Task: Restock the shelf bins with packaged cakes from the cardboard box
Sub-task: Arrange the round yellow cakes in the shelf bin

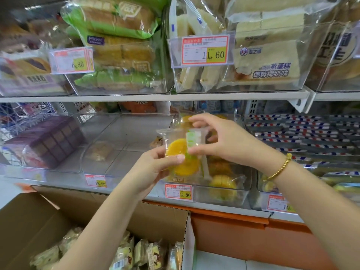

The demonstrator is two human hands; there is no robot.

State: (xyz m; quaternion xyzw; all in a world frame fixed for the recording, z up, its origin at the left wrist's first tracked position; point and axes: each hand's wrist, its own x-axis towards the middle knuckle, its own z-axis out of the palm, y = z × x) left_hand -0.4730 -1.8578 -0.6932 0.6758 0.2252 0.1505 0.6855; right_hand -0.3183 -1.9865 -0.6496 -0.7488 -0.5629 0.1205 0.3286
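A clear packet with a yellow round cake [180, 152] is held up in front of the lower shelf. My left hand [153, 166] pinches its lower left side between thumb and fingers. My right hand [220, 139] pinches its right side and top, wrist bearing a gold bracelet. Directly behind stands a clear bin [243, 190] holding more yellow cakes, tagged 12.80. The open cardboard box [165, 217] sits at the bottom left, with several pale packaged cakes [140, 252] inside.
A nearly bare clear bin [116, 137] stands left of the yellow-cake bin, and a bin with a purple cake pack [48, 141] further left. Striped packets [303, 137] fill the right. The upper shelf [155, 97] carries full bins of bread and steamed cake.
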